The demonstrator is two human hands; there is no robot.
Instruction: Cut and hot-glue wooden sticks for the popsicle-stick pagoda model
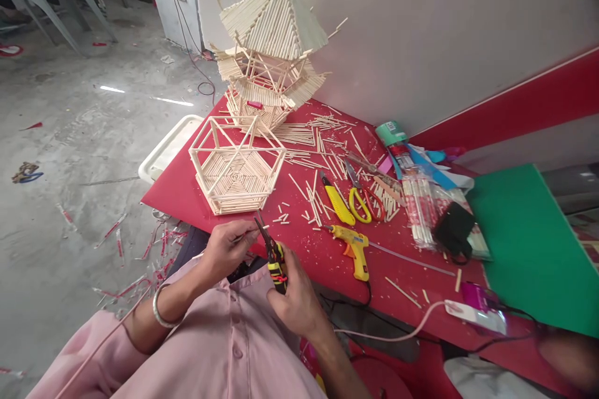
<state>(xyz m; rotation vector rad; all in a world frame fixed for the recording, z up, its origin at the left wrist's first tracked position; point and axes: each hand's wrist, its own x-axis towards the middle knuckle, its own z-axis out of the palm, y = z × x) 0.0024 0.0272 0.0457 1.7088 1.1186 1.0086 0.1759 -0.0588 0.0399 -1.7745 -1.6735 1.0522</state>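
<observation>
Pliers (277, 267) wrapped in grip of right hand (296, 297) by near edge of tabletop (299, 248), tips angled toward left hand (228, 247) pinching thin piece (240, 237), probably steadying it. Hex stick frame (236, 177) just beyond, likely for easy reach.

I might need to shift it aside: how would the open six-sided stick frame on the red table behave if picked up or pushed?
The stick frame is probably light for its size, since its sides are open. Pushed low, it would likely slide rather than tip, sitting broad and flat on the red table. Squeezing might break it; it looks slenderly built.
</observation>
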